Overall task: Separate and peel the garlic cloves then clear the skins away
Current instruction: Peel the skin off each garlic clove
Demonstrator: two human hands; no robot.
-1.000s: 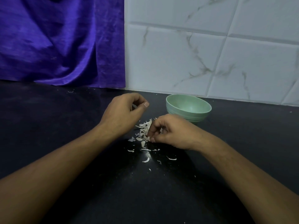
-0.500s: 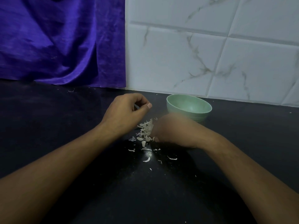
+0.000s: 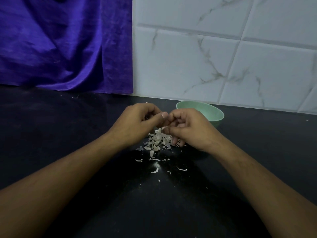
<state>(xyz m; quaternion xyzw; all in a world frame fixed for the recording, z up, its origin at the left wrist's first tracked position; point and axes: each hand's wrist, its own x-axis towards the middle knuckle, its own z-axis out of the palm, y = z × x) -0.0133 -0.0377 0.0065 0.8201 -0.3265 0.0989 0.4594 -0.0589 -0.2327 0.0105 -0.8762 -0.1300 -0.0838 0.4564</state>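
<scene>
A person's two bare hands meet at the centre of the frame over a black stone countertop. The left hand is curled, thumb stretched toward the other hand; what its fingers enclose is hidden, so its grasp cannot be told. The right hand, fingers bent inward, pinches a pale thin strip of garlic skin between thumb and forefinger, the strip hanging down in the gap between the hands. Directly beneath, a loose heap of papery off-white garlic skins lies on the counter, partly under the right hand's lower fingers. Smaller scattered white skin flakes lie below the heap, toward the bottom of the frame. A round pale green bowl stands just behind the right hand, right of centre, its contents out of sight. A draped purple satin cloth fills the upper left; a white marble-veined tile wall fills the upper right.
</scene>
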